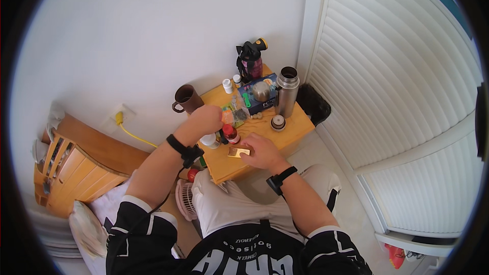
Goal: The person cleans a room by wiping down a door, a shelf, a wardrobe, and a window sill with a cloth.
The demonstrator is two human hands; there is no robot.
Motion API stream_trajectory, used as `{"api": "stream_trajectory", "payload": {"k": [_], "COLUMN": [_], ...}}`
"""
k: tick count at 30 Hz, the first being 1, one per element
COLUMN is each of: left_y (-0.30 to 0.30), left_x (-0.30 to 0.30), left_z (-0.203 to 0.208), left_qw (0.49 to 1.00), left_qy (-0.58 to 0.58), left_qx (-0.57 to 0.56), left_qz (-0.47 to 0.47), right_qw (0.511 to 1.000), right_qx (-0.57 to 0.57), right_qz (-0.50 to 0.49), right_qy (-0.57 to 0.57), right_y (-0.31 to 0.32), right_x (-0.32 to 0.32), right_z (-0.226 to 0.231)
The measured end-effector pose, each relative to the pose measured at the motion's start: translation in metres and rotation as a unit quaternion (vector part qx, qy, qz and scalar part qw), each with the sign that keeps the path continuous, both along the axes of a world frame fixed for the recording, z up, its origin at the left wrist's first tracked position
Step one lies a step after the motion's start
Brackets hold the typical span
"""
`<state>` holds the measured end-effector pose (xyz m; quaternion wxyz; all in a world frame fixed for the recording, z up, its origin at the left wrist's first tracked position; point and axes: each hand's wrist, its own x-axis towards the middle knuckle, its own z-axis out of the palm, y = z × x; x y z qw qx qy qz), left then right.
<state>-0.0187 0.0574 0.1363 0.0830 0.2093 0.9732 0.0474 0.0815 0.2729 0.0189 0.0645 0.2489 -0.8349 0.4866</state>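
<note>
My left hand (206,118) is closed, its fingertips turned away beside a small orange-and-clear packet (232,116); what lies inside its fingers is hidden. On the near part of the wooden table, my right hand (262,152) holds the right end of a shiny gold rectangular case (237,152) between thumb and fingers. Between the two hands stands a red-capped bottle (231,134). Close under my left wrist is a white jar (209,140), partly covered by the arm.
A brown mug (188,99), white pill bottle (227,86), dark blue box (261,103) with a metal cup (261,91) on it, and open steel thermos (287,93) crowd the table (293,128). The thermos stopper (277,122) lies nearby. A black-lined bin (313,106) stands right.
</note>
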Motion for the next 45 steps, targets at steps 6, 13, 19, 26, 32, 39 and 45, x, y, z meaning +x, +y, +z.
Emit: {"api": "stream_trajectory", "payload": {"k": [6,13,19,26,32,39,45], "left_y": [-0.001,0.0,-0.017,-0.031,-0.031,-0.022,-0.025], "left_x": [-0.019,-0.02,-0.038,-0.055,-0.054,-0.056,-0.061], "left_z": [-0.023,-0.022,0.006,0.039,0.004,-0.018,-0.034], "left_qw": [0.994,0.995,0.997,0.997,0.992,0.99,0.989], "left_qy": [-0.058,-0.06,-0.075,-0.043,0.027,0.002,-0.009], "left_qx": [-0.091,-0.08,0.0,0.049,-0.007,-0.04,-0.04], "left_qz": [-0.014,-0.014,0.019,0.05,-0.119,-0.138,-0.144], "right_qw": [1.0,1.0,1.0,1.0,1.0,0.999,0.999], "right_qx": [-0.01,-0.013,-0.007,-0.006,-0.011,-0.011,-0.015], "right_qz": [-0.012,-0.019,-0.022,-0.024,-0.026,-0.031,-0.034], "right_qy": [-0.001,0.01,0.009,0.01,0.01,0.015,-0.007], "right_y": [-0.003,-0.002,-0.004,-0.004,-0.004,-0.003,-0.003], "right_x": [0.001,0.0,0.0,0.0,0.002,0.002,0.002], "right_z": [-0.001,-0.004,-0.005,-0.006,-0.002,-0.004,0.0]}}
